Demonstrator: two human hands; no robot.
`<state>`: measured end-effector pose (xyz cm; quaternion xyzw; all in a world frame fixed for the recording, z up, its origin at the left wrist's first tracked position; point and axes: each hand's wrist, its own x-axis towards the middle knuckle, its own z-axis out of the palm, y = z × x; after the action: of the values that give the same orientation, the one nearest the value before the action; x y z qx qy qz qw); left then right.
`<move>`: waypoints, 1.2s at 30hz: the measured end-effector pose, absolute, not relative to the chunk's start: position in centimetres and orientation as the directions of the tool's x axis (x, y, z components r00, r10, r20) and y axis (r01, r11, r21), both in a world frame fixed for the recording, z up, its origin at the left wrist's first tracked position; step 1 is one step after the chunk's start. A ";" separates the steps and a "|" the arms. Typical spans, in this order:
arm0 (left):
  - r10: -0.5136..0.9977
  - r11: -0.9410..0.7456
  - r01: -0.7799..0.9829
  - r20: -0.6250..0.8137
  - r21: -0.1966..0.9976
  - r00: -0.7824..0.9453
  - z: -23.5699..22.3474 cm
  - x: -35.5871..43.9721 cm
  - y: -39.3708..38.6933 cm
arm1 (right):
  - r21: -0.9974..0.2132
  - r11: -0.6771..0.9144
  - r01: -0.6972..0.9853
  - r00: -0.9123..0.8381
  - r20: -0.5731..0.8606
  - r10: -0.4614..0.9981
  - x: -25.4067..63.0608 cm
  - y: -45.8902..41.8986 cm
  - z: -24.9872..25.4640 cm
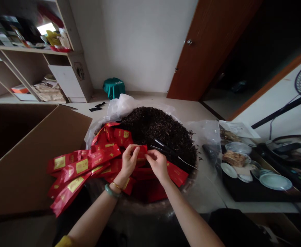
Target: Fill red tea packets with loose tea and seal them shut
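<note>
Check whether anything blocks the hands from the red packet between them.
Nothing visible does: the left hand and right hand already pinch the red packet. The black tool lies just beyond the right hand, not between.

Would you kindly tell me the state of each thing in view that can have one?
Wooden door: open.
Cardboard box: open at the top.
White cabinet door: shut.
Dark leaf-like material: loose, heaped, uncovered.
Plastic liner: spread open.
Held red packet: pinched between both hands; sealed or not, cannot tell.
Other red packets: piled, overlapping.
</note>
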<state>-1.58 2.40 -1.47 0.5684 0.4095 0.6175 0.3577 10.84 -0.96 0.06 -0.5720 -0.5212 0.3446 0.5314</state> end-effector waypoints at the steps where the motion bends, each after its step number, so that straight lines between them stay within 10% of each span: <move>1: 0.920 -0.387 0.005 0.386 0.922 -0.061 -1.5 -1.5 2.3 | -0.962 0.120 0.246 0.221 0.176 0.959 10.8 -1.0 0.1; 11: 0.965 -0.241 -0.128 0.251 0.962 0.072 -1.5 -1.1 2.0 | -0.905 0.260 0.336 0.266 0.356 0.896 11.1 -1.0 1.0; 19: 0.964 -0.129 -0.061 0.140 0.990 0.226 -1.6 -1.2 2.5 | -0.981 0.162 0.108 0.334 0.189 0.923 11.9 -0.6 0.4; 28: 0.936 -0.217 0.054 0.191 0.975 0.297 -2.1 -1.5 2.6 | -0.851 0.250 0.461 0.156 0.355 0.922 12.9 -1.0 1.2; 36: 0.913 -0.143 0.014 0.126 0.990 0.389 -2.2 -1.4 2.4 | -0.894 0.268 0.359 0.160 0.342 0.926 13.3 -0.3 1.6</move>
<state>-1.45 2.36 -2.20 0.6325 0.3664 0.4138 0.5426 13.33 -0.31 1.56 -0.5436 -0.5911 0.2657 0.5334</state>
